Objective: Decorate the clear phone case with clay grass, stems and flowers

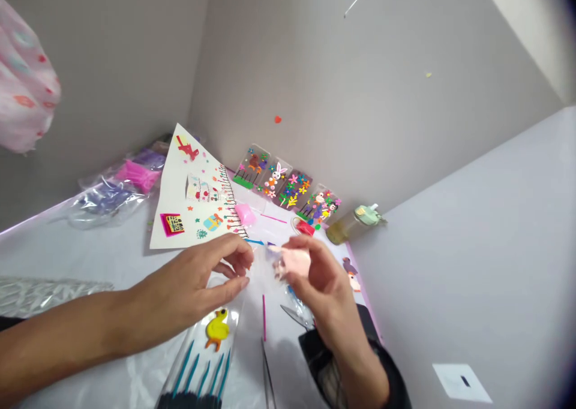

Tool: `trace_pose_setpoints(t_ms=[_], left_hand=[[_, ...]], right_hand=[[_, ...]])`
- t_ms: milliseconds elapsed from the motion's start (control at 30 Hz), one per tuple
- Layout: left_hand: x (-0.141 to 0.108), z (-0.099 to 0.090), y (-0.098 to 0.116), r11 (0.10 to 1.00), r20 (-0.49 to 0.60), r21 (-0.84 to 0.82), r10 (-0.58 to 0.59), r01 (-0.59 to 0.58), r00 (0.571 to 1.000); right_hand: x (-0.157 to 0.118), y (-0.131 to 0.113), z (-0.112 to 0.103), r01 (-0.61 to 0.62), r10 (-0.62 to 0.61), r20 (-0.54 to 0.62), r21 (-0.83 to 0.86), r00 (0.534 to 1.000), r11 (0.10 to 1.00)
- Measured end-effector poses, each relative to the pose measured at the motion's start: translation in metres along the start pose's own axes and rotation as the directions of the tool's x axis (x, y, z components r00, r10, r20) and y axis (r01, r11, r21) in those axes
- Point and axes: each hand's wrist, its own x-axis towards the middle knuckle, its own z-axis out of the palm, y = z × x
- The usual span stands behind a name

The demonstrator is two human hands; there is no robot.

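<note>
My right hand (326, 277) is closed on a pale pink packet (294, 262) in clear wrapping, gripped between thumb and fingers. Facing it, my left hand (220, 271) has its fingers curved and its thumb apart from them, with no held thing plain to see. Below the left hand lies a clear plastic case (204, 352) bearing a yellow duck figure (218, 329), with teal upright strips and a black band under it. A thin magenta stick (264, 317) and metal tweezers (268, 373) lie to the right of the case. Scissor blades (294, 318) show partly behind my right wrist.
Several decorated clear cases (288, 184) lean against the wall, beside a bottle with a green lid (355, 224). A decorated white sheet (168, 181) stands behind my left hand. Further left are plastic bags (108, 199) with pink and purple packets. Bubble-like clear wrap (49, 295) lies near my left forearm.
</note>
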Motion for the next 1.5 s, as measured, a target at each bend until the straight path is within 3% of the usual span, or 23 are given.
trace_pose_setpoints(t_ms=[100,200,267,467,567,667,733,767,833,933,1067,1233,1400,1500], left_hand=[[-0.005,0.012,-0.001,0.997,0.066,-0.059,-0.054,0.058,0.996],[-0.010,0.018,-0.001,0.989,0.097,-0.095,-0.101,0.110,0.990],[-0.012,0.022,-0.004,0.983,0.113,-0.116,-0.130,0.143,0.985],[-0.010,0.030,-0.018,0.918,0.320,-0.259,-0.213,0.302,0.923],[-0.007,0.029,-0.021,0.912,0.338,-0.272,-0.207,0.306,0.918],[-0.009,0.032,-0.021,0.909,0.306,-0.264,-0.237,0.321,0.922],[-0.012,0.037,-0.019,0.924,0.281,-0.254,-0.212,0.286,0.936],[-0.014,0.039,-0.017,0.932,0.276,-0.253,-0.188,0.260,0.943],[-0.017,0.044,-0.012,0.938,0.278,-0.263,-0.150,0.225,0.949],[-0.021,0.046,-0.001,0.916,0.331,-0.288,-0.178,0.279,0.927],[-0.022,0.043,0.011,0.932,0.332,-0.267,-0.151,0.246,0.931],[-0.023,0.043,0.014,0.943,0.341,-0.235,-0.149,0.237,0.928],[-0.022,0.043,0.005,0.980,0.317,-0.146,-0.084,0.136,0.945],[-0.023,0.043,0.002,0.986,0.331,-0.104,-0.093,0.134,0.939]], right_hand=[[-0.045,0.005,0.020,-0.108,0.128,-0.094,0.197,0.987,0.974],[-0.070,0.017,0.029,-0.196,0.243,-0.109,0.326,0.964,0.925],[-0.078,0.023,0.031,-0.228,0.281,-0.110,0.350,0.953,0.909],[-0.082,0.027,0.032,-0.331,0.370,-0.051,0.345,0.928,0.879],[-0.086,0.028,0.030,-0.242,0.278,-0.111,0.258,0.954,0.935],[-0.094,0.029,0.029,0.035,-0.075,-0.323,-0.128,0.944,0.991],[-0.098,0.028,0.031,0.180,-0.286,-0.279,-0.350,0.917,0.919],[-0.099,0.026,0.033,0.224,-0.325,-0.214,-0.393,0.921,0.892],[-0.099,0.024,0.039,0.271,-0.334,-0.110,-0.378,0.936,0.885],[-0.096,0.018,0.043,0.309,-0.344,-0.076,-0.291,0.936,0.905],[-0.091,0.009,0.034,0.314,-0.315,0.036,-0.252,0.948,0.916],[-0.092,0.005,0.027,0.262,-0.277,-0.015,-0.277,0.961,0.924],[-0.092,0.005,0.031,0.306,-0.353,-0.068,-0.366,0.933,0.879],[-0.093,0.003,0.031,0.332,-0.400,-0.056,-0.461,0.915,0.823]])
